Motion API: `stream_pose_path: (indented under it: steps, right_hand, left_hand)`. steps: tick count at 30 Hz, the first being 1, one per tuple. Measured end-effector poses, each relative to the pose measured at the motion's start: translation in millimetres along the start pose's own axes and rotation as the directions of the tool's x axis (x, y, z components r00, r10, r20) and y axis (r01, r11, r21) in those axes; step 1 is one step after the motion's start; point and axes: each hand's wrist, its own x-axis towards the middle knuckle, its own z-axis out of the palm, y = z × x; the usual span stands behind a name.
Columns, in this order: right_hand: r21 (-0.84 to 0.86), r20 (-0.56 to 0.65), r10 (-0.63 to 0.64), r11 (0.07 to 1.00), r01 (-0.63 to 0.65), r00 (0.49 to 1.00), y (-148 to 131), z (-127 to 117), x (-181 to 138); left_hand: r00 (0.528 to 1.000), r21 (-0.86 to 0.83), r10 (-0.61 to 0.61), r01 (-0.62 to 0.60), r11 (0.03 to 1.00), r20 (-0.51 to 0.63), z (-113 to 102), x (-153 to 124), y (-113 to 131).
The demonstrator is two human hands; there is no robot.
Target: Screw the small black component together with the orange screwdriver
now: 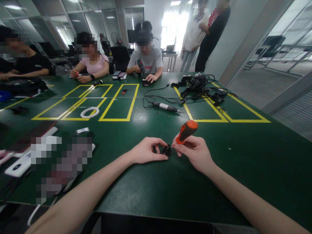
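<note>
On the green table (136, 182), my left hand (147, 150) pinches a small round black part (166, 150) between thumb and fingers. A short metal-coloured piece sticks up from the middle of that part. Just to its right, my right hand (192, 151) grips a screwdriver (187, 131) with an orange and dark grey handle, low down near the shaft. The handle tilts up and to the right. Fingers hide the screwdriver's shaft and tip, so I cannot tell whether it touches the black part.
Ahead lie a corded pen-shaped power tool (166, 107), a heap of black cables (197, 85) and a white tape ring (89, 112). Phones and white devices (21, 164) lie at the left. Across the table, a person in grey (152, 60) holds a power drill (140, 66).
</note>
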Motion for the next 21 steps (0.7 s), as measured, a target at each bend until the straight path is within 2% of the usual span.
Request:
stream_pose_path:
  steps: [7, 16, 21]
  right_hand:
    - [0.03, -0.016, 0.055, 0.998, -0.054, 0.998, -0.6, 1.6, -0.8]
    - [0.041, 0.042, 0.008, 0.999, -0.009, 0.999, -0.3, 1.5, -0.4]
    - [0.055, 0.04, 0.021, 0.998, -0.023, 0.999, 0.4, 1.4, -2.1]
  left_hand:
    - [0.999, 0.02, -0.031, 0.031, 0.999, 0.009, -0.3, -0.2, 1.2]
    - [1.0, 0.007, -0.019, 0.019, 1.0, 0.01, 0.3, 0.3, 0.6]
    - [1.0, 0.015, -0.009, 0.009, 1.0, 0.003, 0.1, 0.1, 0.3]
